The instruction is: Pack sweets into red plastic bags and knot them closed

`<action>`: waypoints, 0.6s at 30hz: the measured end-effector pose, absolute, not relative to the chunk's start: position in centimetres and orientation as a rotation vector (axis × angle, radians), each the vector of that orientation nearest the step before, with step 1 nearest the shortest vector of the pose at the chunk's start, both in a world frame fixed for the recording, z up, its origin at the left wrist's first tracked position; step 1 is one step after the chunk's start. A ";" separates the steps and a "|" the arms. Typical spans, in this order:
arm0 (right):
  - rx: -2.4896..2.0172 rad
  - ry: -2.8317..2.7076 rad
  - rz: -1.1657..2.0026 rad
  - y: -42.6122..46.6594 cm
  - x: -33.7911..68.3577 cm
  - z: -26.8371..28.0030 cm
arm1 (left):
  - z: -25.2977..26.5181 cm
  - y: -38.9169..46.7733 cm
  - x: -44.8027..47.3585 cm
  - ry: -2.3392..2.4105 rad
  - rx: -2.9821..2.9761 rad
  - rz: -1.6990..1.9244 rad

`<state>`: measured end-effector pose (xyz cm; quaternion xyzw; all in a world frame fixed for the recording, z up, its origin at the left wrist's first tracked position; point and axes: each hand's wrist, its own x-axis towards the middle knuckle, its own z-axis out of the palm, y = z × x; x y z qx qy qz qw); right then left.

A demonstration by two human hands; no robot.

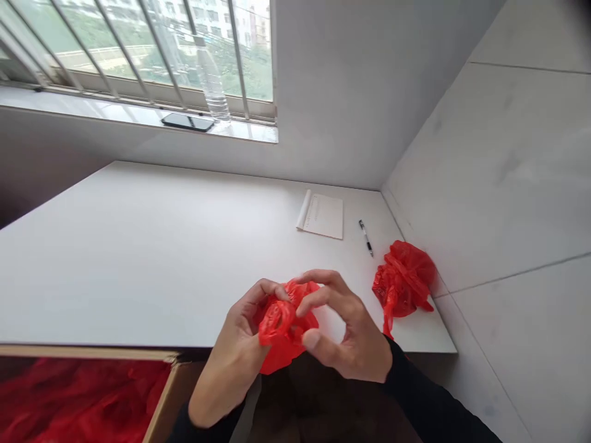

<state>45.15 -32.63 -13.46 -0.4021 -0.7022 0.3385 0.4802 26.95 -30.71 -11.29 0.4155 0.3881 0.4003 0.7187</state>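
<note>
A crumpled red plastic bag is gathered over the table's front edge. My left hand is closed round it from the left side, and a twisted loop of the bag sticks up between thumb and fingers. On the other side, my right hand has its fingers curved and spread apart, with a gap between thumb and forefinger. Its fingertips lie at the bag's right side; whether they touch the plastic I cannot tell. A second red plastic bag lies bunched on the table to the right of my right hand.
The white table meets a tiled wall on the right. A notepad and a pen lie towards its back. At lower left stands a cardboard box of red plastic. The windowsill holds a phone and a clear bottle.
</note>
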 end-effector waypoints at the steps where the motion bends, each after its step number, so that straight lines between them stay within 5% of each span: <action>1: -1.000 -1.719 0.855 -32.7 45.4 -13.7 | -11.4 -30.9 26.8 0.825 0.959 0.875; 10: -1.296 -1.590 1.085 -32.5 45.9 -16.8 | -14.8 -33.2 27.4 0.991 2.136 1.177; 18: -1.165 -1.582 1.551 -32.0 47.0 -17.9 | -17.4 -33.6 27.4 1.071 2.404 1.427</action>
